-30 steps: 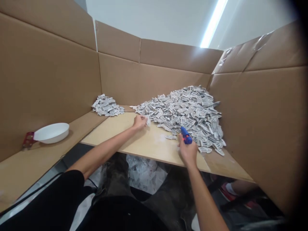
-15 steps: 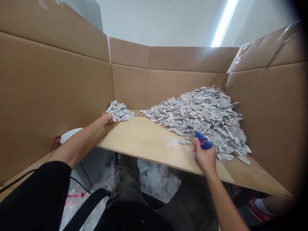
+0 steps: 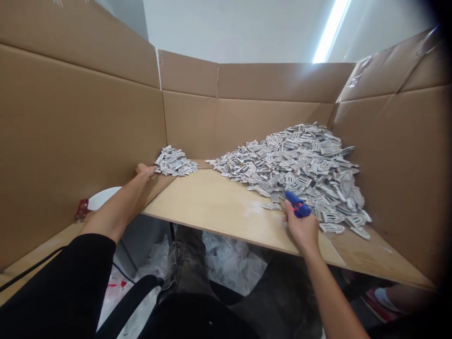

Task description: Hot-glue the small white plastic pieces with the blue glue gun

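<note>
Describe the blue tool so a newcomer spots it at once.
Find the large heap of pale, flat pieces by the right cardboard wall. At the heap's near edge, above the wooden board, the right grip holds the blue tool. Its vivid blue body sets it apart from the whitish pieces beside it.

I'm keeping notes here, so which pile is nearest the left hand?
The smaller pile, on the left: the left hand is at its left edge. The larger pile lies farther right.

Blue tool [image 3: 297,204] in right fingers [image 3: 290,212]; large pile [image 3: 300,157] beyond
</note>
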Demonstrator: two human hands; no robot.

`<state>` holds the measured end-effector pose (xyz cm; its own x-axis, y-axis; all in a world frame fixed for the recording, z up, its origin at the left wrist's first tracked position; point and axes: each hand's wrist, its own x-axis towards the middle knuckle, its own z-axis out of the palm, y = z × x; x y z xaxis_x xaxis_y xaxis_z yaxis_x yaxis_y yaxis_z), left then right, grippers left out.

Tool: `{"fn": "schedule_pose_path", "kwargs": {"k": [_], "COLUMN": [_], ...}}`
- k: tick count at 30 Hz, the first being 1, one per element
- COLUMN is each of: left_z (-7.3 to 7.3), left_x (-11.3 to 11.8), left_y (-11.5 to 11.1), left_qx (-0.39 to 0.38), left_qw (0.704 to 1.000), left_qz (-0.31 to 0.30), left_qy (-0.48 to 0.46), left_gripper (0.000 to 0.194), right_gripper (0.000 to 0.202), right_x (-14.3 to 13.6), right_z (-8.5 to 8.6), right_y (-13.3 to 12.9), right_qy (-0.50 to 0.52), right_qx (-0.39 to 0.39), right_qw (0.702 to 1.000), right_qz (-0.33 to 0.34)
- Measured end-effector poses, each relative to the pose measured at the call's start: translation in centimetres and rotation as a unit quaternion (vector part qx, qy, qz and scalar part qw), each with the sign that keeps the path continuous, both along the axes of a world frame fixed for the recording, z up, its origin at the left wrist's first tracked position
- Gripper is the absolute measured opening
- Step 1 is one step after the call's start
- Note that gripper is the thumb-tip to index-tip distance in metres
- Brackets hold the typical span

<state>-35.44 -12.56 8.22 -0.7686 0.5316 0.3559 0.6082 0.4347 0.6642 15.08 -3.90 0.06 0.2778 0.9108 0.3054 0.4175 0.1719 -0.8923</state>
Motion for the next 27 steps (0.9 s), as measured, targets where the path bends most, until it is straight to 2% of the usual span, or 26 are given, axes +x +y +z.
{"fn": "schedule_pose_path", "kwargs": {"k": [3,5,7,10,14,15,17,18,20,22,24,27], "left_z": [-0.7,-1.2,-1.5,-2.1,-4.2,-5.0,-6.7,-7.5,-8.8,-9.5,-9.6,-9.4], "left_x": [-2.9,-3.5,-2.5,1.8,10.8,13.2,18.1,20.4,24.4,27.3,29.1,29.7], "left_y": [2.3,4.0,5.9,9.0,12.6,13.1,13.9,14.2,14.6,15.1,15.7,16.6], "left_qx": [0.002,0.006,0.005,-0.005,-0.02,-0.024,-0.016,-0.005,0.004,-0.018,-0.052,-0.06], "left_qw": [0.996,0.998,0.999,0.99,0.953,0.936,0.872,0.852,0.831,0.837,0.85,0.86], "left_qz": [0.04,0.052,0.027,-0.088,-0.269,-0.321,-0.454,-0.488,-0.519,-0.512,-0.492,-0.475], "left_qy": [-0.074,-0.039,0.029,0.11,0.139,0.145,0.18,0.192,0.199,0.19,0.181,0.178], "left_gripper": [0.047,0.039,0.032,0.031,0.022,0.02,0.025,0.031,0.042,0.046,0.041,0.026], "right_gripper": [0.043,0.045,0.046,0.045,0.038,0.036,0.031,0.029,0.029,0.037,0.039,0.029], "right_x": [0.0,-0.1,-0.1,0.1,0.4,0.5,0.6,0.7,0.7,0.7,0.7,0.6], "right_z": [-0.2,-0.3,-0.4,-0.5,-1.0,-1.2,-1.6,-1.8,-2.2,-2.4,-2.5,-2.5], "right_y": [0.1,0.1,0.2,0.3,0.8,1.0,1.4,1.6,1.9,2.0,2.0,1.9], "right_qy": [0.002,0.003,0.007,-0.008,-0.079,-0.102,-0.16,-0.192,-0.242,-0.275,-0.292,-0.285], "right_qx": [0.006,0.013,0.015,0.013,0.035,0.045,0.076,0.093,0.123,0.129,0.112,0.086], "right_qw": [1.0,1.0,1.0,1.0,0.996,0.994,0.984,0.976,0.958,0.944,0.941,0.948], "right_qz": [0.002,0.005,0.005,-0.009,-0.016,-0.003,0.028,0.047,0.094,0.127,0.132,0.113]}}
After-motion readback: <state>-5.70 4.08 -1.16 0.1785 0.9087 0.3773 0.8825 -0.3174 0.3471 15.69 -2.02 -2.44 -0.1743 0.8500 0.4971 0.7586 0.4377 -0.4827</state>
